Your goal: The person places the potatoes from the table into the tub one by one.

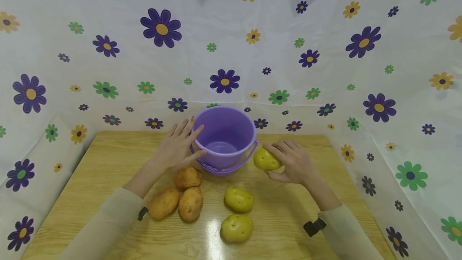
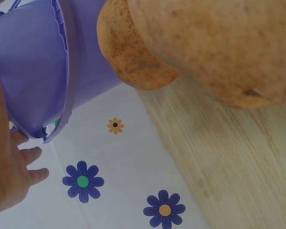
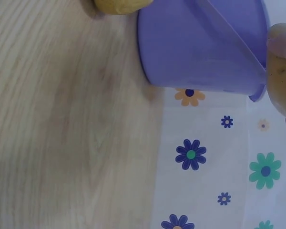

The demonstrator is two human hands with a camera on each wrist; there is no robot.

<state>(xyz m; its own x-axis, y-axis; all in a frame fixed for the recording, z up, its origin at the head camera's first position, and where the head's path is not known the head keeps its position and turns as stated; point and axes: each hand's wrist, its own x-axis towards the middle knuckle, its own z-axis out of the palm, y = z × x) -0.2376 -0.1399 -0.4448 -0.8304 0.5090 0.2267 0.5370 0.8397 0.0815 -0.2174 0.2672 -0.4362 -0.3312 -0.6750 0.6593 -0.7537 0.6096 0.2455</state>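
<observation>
A purple bucket with its handle hanging down at the front stands upright toward the back of the table. My left hand, fingers spread and fairly straight, is at the bucket's left rim; the left wrist view shows those fingers beside the bucket wall. To the right of the bucket, my right hand grips a yellow potato between thumb and fingers, held outside the rim. In the right wrist view this potato overlaps the bucket's edge.
Three brown potatoes lie clustered at the front left of the bucket, under my left forearm. Two more yellow potatoes sit in front of the bucket on the wooden table. Flower-patterned sheeting closes off the back and sides.
</observation>
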